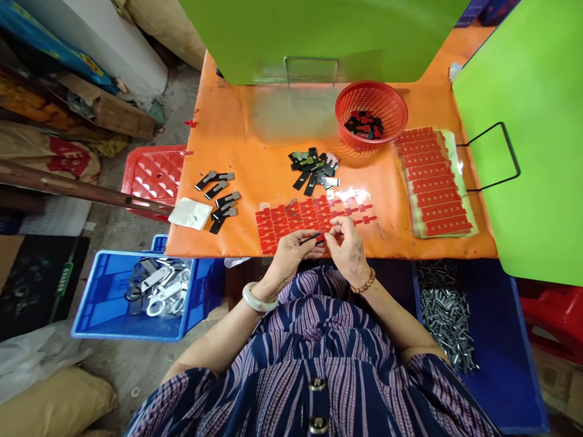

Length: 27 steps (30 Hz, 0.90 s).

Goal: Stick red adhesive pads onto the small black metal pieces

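Note:
My left hand (291, 250) is closed round a small black flat piece (310, 238) at the near edge of the orange table (237, 133). My right hand (347, 247) pinches at the same piece, fingers together over a red sticker. Both hands hover just above a clear sheet of red stickers (300, 220). A pile of black and grey flat pieces (314, 167) lies behind the sheet. More such pieces (218, 195) lie scattered to the left.
A red basket (371, 113) holding black pieces stands at the back. A stack of red sticker sheets (432, 182) lies right. Green panels (523, 139) stand behind and right. A blue crate (107, 303) with metal parts sits left below; a blue tray of metal bits (444, 309) right.

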{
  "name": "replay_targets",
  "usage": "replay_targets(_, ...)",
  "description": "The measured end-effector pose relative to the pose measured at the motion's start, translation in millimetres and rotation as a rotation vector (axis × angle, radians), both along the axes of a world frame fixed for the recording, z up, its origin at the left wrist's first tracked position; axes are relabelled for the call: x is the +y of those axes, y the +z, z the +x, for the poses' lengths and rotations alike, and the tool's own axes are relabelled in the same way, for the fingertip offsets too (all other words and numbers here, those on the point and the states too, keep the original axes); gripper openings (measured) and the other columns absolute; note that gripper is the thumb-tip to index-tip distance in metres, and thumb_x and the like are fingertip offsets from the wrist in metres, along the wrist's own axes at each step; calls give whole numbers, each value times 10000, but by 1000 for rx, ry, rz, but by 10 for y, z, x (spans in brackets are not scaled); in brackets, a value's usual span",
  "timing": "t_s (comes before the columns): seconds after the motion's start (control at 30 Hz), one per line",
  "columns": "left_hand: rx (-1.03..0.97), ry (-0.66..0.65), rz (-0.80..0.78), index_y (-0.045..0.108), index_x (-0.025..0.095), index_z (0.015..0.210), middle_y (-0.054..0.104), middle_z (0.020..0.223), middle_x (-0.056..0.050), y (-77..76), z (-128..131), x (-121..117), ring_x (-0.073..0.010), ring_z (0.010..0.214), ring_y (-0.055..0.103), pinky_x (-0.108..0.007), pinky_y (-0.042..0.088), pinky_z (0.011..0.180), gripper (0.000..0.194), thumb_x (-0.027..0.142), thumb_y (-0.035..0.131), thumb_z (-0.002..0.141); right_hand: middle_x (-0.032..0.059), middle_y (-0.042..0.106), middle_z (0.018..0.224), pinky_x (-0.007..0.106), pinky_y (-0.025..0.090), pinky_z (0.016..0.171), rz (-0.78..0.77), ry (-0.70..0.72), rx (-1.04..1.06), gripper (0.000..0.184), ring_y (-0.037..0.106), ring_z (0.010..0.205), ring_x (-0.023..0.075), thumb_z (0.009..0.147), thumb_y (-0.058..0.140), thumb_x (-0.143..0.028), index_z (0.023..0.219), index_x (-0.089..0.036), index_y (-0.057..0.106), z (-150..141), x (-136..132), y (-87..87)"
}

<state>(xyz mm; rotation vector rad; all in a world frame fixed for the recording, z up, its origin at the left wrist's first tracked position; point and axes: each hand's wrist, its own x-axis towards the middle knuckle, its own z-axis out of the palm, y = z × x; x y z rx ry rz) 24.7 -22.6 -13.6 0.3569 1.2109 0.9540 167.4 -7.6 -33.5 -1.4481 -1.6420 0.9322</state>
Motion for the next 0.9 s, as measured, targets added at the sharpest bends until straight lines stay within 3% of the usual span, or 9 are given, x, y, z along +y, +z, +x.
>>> replay_targets(0.4,25,5,51,629,75,940,739,691,-62,-2,20,-30,-158,616,724,-233,595,633,213,117,707,746,-9,562,703,318,468,674,43,5,-62,197,569,668,157,812,493,-145,1001,-198,503,-28,22,-1)
replay_targets(0.73,73,36,98,631,82,950,732,698,-47,13,45,-52,-163,618,720,-259,596,647,311,217,760,702,2,596,734,351,461,737,106,-24,-160,181,577,708,177,819,495,-140,984,-212,519,-64,5,-18)
replay_targets(0.9,133,43,127,637,96,942,729,715,-33,3,45,-60,-156,609,716,-254,591,623,294,228,758,709,41,640,820,399,438,808,185,-60,-283,145,577,816,215,860,503,-177,998,-205,539,-108,-34,-2)
